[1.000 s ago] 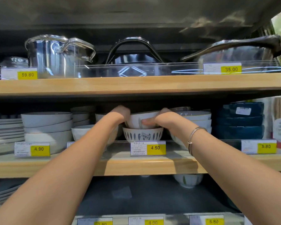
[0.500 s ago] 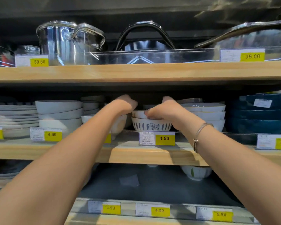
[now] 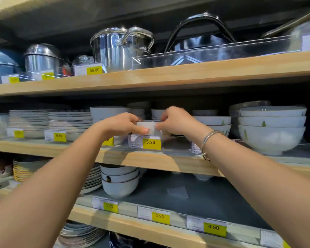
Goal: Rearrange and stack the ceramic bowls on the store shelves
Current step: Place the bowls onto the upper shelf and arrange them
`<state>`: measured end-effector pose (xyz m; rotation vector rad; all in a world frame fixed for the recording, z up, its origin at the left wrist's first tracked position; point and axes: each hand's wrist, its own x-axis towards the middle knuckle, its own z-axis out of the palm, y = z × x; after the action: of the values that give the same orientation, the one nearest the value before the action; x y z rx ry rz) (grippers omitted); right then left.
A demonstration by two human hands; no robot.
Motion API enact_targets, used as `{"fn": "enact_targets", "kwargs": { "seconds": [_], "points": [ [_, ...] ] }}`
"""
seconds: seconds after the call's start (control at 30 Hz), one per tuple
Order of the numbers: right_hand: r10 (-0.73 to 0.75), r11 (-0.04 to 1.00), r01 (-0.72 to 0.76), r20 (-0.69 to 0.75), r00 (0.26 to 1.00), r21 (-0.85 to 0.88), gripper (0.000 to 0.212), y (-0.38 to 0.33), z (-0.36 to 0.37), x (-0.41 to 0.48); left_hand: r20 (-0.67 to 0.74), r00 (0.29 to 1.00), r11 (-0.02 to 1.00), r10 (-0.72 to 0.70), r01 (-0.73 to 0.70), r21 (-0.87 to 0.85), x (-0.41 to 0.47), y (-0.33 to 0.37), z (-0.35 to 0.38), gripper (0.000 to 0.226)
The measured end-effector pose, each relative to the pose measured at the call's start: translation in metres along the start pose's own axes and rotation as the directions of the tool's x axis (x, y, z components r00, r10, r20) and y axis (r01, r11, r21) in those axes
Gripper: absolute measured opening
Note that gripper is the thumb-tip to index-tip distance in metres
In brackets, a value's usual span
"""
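While both arms reach to the middle shelf (image 3: 150,159), the left hand (image 3: 123,123) and right hand (image 3: 176,119) pinch a small white bowl (image 3: 148,126) between them, just above the 3.90 price tag (image 3: 145,142).

White item (image 3: 149,127) between hands blurred, unidentifiable.
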<state>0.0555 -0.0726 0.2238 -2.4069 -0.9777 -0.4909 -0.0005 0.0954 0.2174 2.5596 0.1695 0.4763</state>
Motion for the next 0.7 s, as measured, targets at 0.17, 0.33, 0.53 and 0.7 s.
{"fn": "enact_targets", "kwargs": {
  "seconds": [0.17,0.33,0.53,0.7],
  "points": [
    [0.061,0.996,-0.066,0.080,0.995,0.054,0.054,0.002,0.008,-0.004,-0.176,0.982,0.998,0.065,-0.068,-0.009,-0.004,-0.002,0.012,0.027],
    [0.074,0.948,-0.039,-0.101,0.992,0.316,0.083,0.011,0.009,0.002,-0.312,0.943,0.982,0.113,-0.154,-0.110,-0.010,-0.005,0.015,0.013],
    [0.075,0.904,0.013,-0.189,0.979,0.427,0.074,0.011,-0.003,0.006,-0.450,0.879,0.942,0.156,-0.270,-0.201,-0.012,0.006,0.012,0.009],
    [0.084,0.991,-0.090,-0.070,0.994,-0.102,0.053,0.024,-0.026,-0.005,-0.487,0.860,0.930,0.156,-0.293,-0.220,-0.008,0.014,0.017,0.011]
  ]
}}
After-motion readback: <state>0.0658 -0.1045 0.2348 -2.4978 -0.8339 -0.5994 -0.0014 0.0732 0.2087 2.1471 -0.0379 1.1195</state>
